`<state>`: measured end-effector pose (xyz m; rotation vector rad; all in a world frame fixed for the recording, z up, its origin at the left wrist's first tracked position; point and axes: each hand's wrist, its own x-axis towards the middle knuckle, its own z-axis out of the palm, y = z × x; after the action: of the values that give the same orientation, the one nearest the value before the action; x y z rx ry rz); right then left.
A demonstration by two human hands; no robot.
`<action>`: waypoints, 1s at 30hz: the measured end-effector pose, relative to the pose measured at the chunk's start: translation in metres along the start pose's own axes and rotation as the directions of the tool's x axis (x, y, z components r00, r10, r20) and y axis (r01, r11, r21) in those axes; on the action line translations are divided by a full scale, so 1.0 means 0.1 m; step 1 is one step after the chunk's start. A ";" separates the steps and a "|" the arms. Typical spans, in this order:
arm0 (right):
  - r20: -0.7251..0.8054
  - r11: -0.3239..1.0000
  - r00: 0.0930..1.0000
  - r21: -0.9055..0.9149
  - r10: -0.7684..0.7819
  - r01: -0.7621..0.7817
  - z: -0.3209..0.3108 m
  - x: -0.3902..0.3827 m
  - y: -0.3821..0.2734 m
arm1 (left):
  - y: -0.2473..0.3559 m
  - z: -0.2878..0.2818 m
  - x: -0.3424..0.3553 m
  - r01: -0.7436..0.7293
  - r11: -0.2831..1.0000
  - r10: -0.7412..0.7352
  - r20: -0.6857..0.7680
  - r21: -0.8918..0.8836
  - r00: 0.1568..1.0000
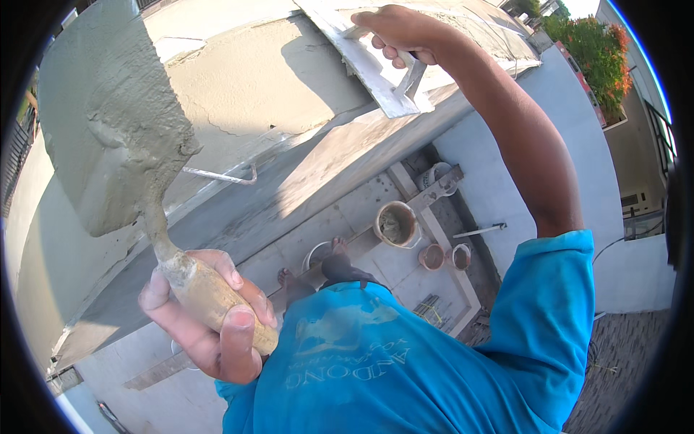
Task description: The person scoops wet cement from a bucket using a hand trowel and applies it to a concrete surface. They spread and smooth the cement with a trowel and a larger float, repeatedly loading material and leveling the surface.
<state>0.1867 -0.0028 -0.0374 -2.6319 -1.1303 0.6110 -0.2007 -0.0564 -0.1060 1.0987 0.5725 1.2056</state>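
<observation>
Sunlit plaster [231,83] spreads across the upper view. Our left hand [189,331] holds a mortar-coated trowel [108,145], fingers wrapped around the wooden handle, blade raised at upper left. Our right arm [524,141] reaches up and forward, elbow bent, the right hand [405,32] clasping a flat float [361,69] by its handle, over the plaster's edge.

The blue T-shirt [448,369] bears pale, faded print on its front. Farther from the shirt's lower hem [354,287] runs 1 curved row of large, spaced capital letters [347,367]. Beside this row, on its hem side, stands smaller lettering [372,349], too faint to make out fully. Nearest the hem is a worn, blotchy printed graphic [329,334] in a similar pale tone.
</observation>
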 end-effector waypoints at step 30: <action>-0.581 0.392 0.103 -0.397 -0.807 0.830 -0.16 -1.27 -0.09 | 0.91 0.35 0.86 0.052 0.856 -0.320 0.449 0.514 0.834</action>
<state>0.1096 -0.0903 0.0171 -1.3696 -1.8992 -0.6169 -0.1856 0.0086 0.0056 1.6826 0.5521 0.5381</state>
